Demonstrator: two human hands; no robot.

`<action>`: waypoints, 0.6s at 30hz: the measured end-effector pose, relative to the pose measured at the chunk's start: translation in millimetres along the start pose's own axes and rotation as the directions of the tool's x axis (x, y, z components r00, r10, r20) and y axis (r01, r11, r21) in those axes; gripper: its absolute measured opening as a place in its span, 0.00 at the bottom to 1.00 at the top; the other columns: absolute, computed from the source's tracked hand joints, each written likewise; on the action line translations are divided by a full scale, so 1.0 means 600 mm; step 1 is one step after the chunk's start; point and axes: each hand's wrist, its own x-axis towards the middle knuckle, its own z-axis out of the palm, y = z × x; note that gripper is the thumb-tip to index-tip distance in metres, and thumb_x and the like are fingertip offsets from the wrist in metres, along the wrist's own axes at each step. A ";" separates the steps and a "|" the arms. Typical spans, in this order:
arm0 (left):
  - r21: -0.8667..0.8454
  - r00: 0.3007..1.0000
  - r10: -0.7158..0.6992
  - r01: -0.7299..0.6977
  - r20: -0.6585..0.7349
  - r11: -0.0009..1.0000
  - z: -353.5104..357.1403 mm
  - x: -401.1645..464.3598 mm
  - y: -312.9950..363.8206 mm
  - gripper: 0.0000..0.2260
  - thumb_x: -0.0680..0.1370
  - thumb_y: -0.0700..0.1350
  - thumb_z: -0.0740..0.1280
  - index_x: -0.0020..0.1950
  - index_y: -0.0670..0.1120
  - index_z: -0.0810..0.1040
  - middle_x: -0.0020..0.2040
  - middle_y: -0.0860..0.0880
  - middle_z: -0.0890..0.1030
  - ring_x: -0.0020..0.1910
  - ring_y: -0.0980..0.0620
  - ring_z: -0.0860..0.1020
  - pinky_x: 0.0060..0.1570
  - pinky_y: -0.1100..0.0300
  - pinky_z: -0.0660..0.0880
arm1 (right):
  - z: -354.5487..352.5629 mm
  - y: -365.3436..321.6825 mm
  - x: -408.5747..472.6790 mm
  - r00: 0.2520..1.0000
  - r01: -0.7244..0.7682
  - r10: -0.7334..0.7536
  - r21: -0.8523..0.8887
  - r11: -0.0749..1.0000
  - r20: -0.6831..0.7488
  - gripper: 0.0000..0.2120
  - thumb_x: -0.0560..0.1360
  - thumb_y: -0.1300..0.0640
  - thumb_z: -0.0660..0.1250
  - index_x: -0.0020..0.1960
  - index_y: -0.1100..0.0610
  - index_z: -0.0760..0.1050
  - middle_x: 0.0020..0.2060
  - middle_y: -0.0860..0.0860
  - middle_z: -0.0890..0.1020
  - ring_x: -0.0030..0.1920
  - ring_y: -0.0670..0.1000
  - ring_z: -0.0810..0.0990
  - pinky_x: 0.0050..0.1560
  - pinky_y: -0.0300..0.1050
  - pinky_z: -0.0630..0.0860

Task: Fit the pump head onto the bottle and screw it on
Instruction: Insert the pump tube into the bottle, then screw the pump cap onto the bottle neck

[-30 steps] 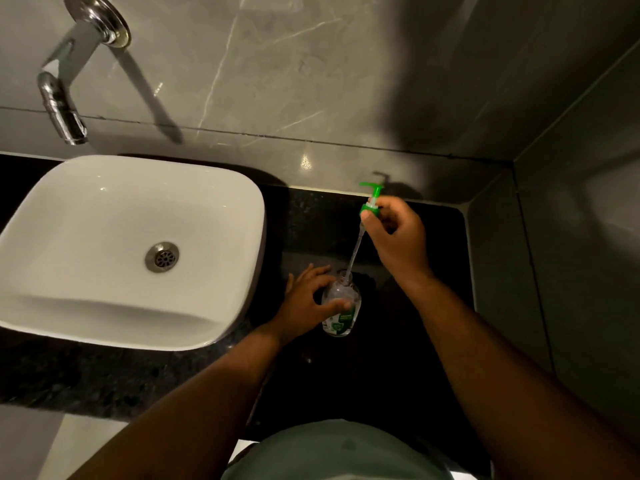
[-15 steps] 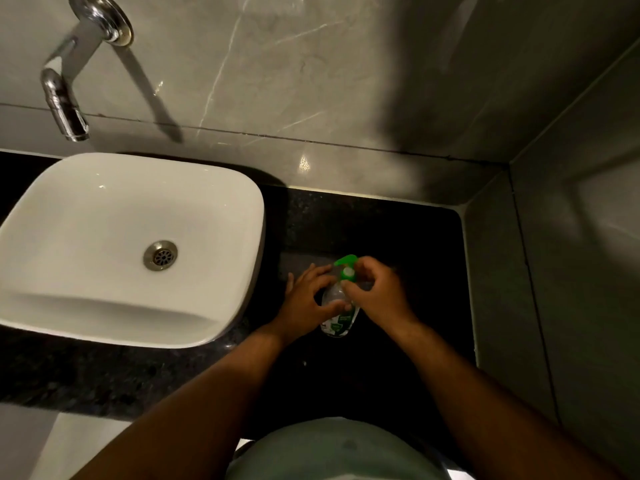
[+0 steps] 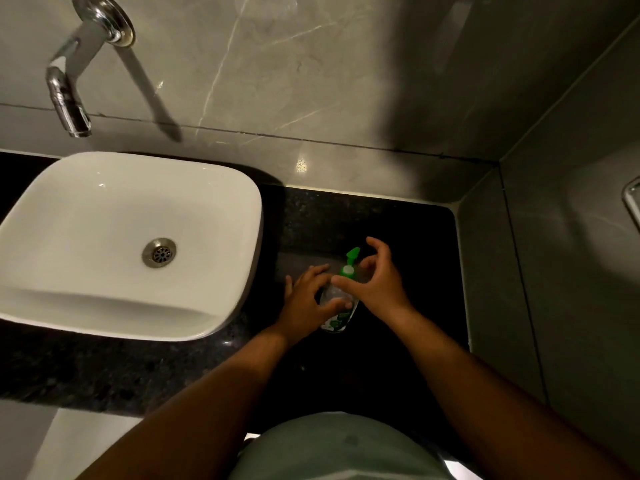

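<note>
The grey marble-veined wall tiles (image 3: pixel 346 81) fill the upper view, and below them the black speckled stone surface (image 3: pixel 398 358) carries everything you are working on. To your left on it sits the white rounded-square ceramic basin (image 3: pixel 86 216), with the chrome wall-mounted tap (image 3: pixel 69 95) above it. Both stand well apart from the job.

Your left hand (image 3: pixel 308 303) wraps the small clear plastic bottle with a green label (image 3: pixel 337 318), which stands on the surface just right of the basin. Its fingers curl round the bottle's body and the thumb crosses its front, so the hold looks firm. Your right hand (image 3: pixel 377 282) is at the bottle's neck. Its thumb reaches across just below the green plastic pump head (image 3: pixel 347 266), while the other fingers are spread and curled loosely beside the nozzle rather than pressed on it.

The pump head sits on the neck with its nozzle pointing away from you. It leans slightly in this view, though in the dim light it is hard to tell whether the collar is seated square.

That is the main risk. If you turn the collar while it sits crooked, the threads may cross and jam. With the right fingers this loose, they could also slip on the small collar, or push the nozzle and tip the light bottle toward the basin.
</note>
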 end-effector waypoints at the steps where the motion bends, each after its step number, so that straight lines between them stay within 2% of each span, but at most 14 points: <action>1: -0.004 1.000 0.001 -0.001 -0.014 1.000 0.001 0.000 0.000 0.20 0.65 0.75 0.65 0.56 0.78 0.66 0.64 0.71 0.63 0.65 0.69 0.58 0.70 0.41 0.40 | 0.000 0.003 0.001 0.999 -0.005 0.005 0.014 1.000 0.044 0.50 0.62 0.51 0.80 0.74 0.48 0.54 0.53 0.41 0.73 0.52 0.39 0.74 0.49 0.28 0.68; 3: 0.009 0.999 0.008 -0.008 -0.039 1.000 0.002 0.000 -0.002 0.20 0.65 0.76 0.65 0.54 0.77 0.67 0.63 0.73 0.62 0.64 0.70 0.60 0.69 0.42 0.40 | -0.001 0.011 0.002 0.992 -0.015 0.007 0.064 0.998 0.123 0.49 0.66 0.54 0.77 0.76 0.47 0.48 0.60 0.41 0.71 0.62 0.43 0.71 0.60 0.39 0.69; 4: 0.017 0.999 0.010 -0.009 -0.041 1.000 0.002 0.000 -0.002 0.20 0.64 0.76 0.65 0.54 0.77 0.67 0.63 0.73 0.62 0.64 0.70 0.60 0.69 0.42 0.40 | -0.001 0.012 0.001 0.993 -0.022 0.013 0.073 0.997 0.121 0.47 0.68 0.57 0.76 0.76 0.48 0.49 0.59 0.42 0.74 0.62 0.43 0.73 0.62 0.44 0.70; 5: 0.020 0.999 0.011 -0.010 -0.039 1.000 0.001 -0.001 -0.003 0.21 0.64 0.76 0.65 0.55 0.77 0.67 0.63 0.73 0.62 0.64 0.70 0.60 0.70 0.42 0.39 | 0.000 0.013 0.000 0.995 -0.023 0.016 0.072 0.997 0.094 0.46 0.68 0.58 0.76 0.76 0.49 0.51 0.54 0.43 0.77 0.57 0.41 0.76 0.61 0.46 0.72; 7: 0.009 1.000 0.009 -0.009 -0.022 1.000 -0.002 -0.004 -0.001 0.20 0.65 0.75 0.65 0.55 0.78 0.66 0.64 0.72 0.63 0.64 0.70 0.59 0.70 0.41 0.37 | 0.004 0.013 0.000 1.000 -0.006 0.005 0.059 0.998 0.011 0.46 0.64 0.57 0.78 0.74 0.51 0.56 0.45 0.42 0.77 0.47 0.33 0.77 0.53 0.37 0.75; 9: -0.015 1.000 0.008 -0.009 -0.025 1.000 -0.004 -0.007 0.004 0.20 0.65 0.74 0.65 0.55 0.79 0.66 0.64 0.70 0.64 0.64 0.69 0.60 0.70 0.40 0.38 | 0.008 0.009 -0.003 1.000 0.017 -0.017 0.079 0.997 -0.003 0.48 0.62 0.54 0.80 0.74 0.51 0.56 0.48 0.41 0.75 0.46 0.28 0.74 0.44 0.26 0.73; 10: -0.021 0.999 0.007 -0.007 -0.044 1.000 -0.005 -0.008 0.005 0.20 0.65 0.75 0.65 0.55 0.78 0.67 0.64 0.69 0.65 0.64 0.69 0.61 0.70 0.40 0.39 | 0.009 0.009 -0.004 0.999 0.019 -0.022 0.113 0.993 0.026 0.48 0.63 0.55 0.79 0.74 0.50 0.54 0.54 0.41 0.74 0.51 0.29 0.74 0.45 0.24 0.72; 12: -0.005 0.996 0.002 -0.003 -0.085 1.000 -0.005 -0.008 0.008 0.24 0.64 0.76 0.65 0.57 0.71 0.72 0.64 0.68 0.66 0.64 0.67 0.63 0.70 0.40 0.41 | 0.008 0.014 -0.003 0.995 -0.003 -0.016 0.189 0.982 0.100 0.46 0.68 0.58 0.76 0.76 0.49 0.50 0.59 0.41 0.74 0.60 0.39 0.74 0.53 0.29 0.74; 14: 0.014 0.996 0.002 -0.001 -0.088 1.000 -0.005 -0.006 0.010 0.28 0.64 0.75 0.65 0.59 0.64 0.75 0.64 0.67 0.66 0.63 0.68 0.62 0.70 0.38 0.41 | 0.007 0.017 -0.002 0.995 -0.021 -0.001 0.226 0.974 0.098 0.43 0.70 0.61 0.74 0.75 0.48 0.52 0.52 0.41 0.80 0.57 0.44 0.79 0.57 0.42 0.78; 15: 0.012 0.997 0.003 -0.002 -0.075 1.000 -0.006 -0.006 0.012 0.28 0.64 0.75 0.65 0.60 0.65 0.74 0.64 0.67 0.66 0.63 0.68 0.62 0.70 0.38 0.41 | 0.007 0.017 0.000 0.998 -0.011 -0.001 0.205 0.979 0.060 0.43 0.68 0.60 0.75 0.75 0.49 0.54 0.47 0.42 0.80 0.53 0.43 0.80 0.56 0.44 0.77; 17: -0.012 0.999 0.002 -0.002 -0.047 1.000 -0.008 -0.008 0.019 0.24 0.64 0.75 0.66 0.58 0.72 0.71 0.64 0.67 0.66 0.64 0.67 0.62 0.70 0.38 0.39 | 0.007 0.018 0.003 1.000 0.017 -0.016 0.108 0.994 -0.010 0.45 0.63 0.54 0.79 0.73 0.50 0.57 0.42 0.46 0.77 0.44 0.41 0.78 0.48 0.37 0.75; 18: -0.027 0.999 -0.004 0.003 -0.041 1.000 -0.009 -0.008 0.021 0.22 0.64 0.75 0.66 0.56 0.75 0.69 0.64 0.67 0.66 0.65 0.65 0.64 0.70 0.39 0.39 | 0.007 0.017 0.003 1.000 0.024 -0.023 0.087 0.996 -0.007 0.47 0.61 0.51 0.80 0.72 0.49 0.57 0.43 0.46 0.75 0.44 0.39 0.77 0.45 0.33 0.73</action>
